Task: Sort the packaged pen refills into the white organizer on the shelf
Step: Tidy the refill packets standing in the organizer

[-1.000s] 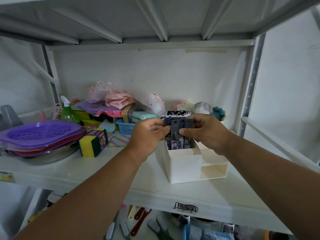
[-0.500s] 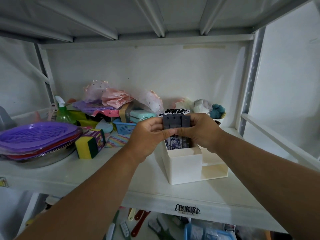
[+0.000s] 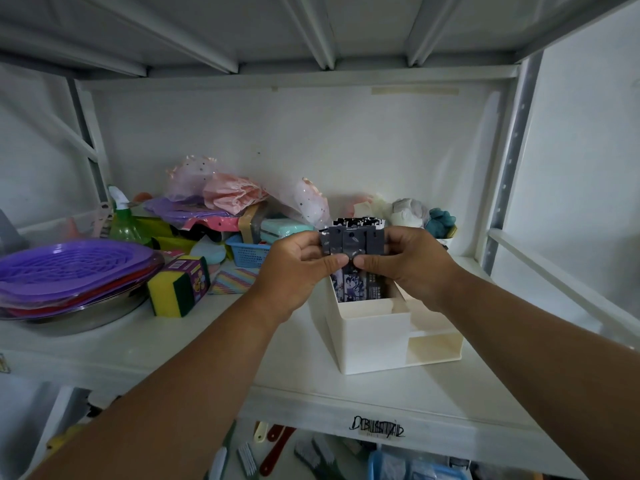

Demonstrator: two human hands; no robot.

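Note:
A white organizer (image 3: 375, 339) stands on the shelf, with a tall front compartment and lower open slots on its right. Several dark packaged pen refills (image 3: 356, 287) stand upright in the tall compartment, their grey header tops sticking out. My left hand (image 3: 294, 268) pinches the left side of the pack tops. From the other side, my right hand (image 3: 408, 263) pinches them too. The thumbs nearly meet in front of the packs. More black-and-white pack tops (image 3: 358, 222) show behind.
Left on the shelf (image 3: 194, 341) lie purple plastic trays (image 3: 69, 268) on a metal bowl, a yellow-green sponge pack (image 3: 180, 285), a blue basket (image 3: 247, 252) and assorted clutter at the back. A metal upright (image 3: 509, 161) stands at right. Brushes lie on the shelf below.
Both hands stayed on the pack tops above the organizer and drew slightly closer together, thumbs now nearly touching. The view shifted a little.

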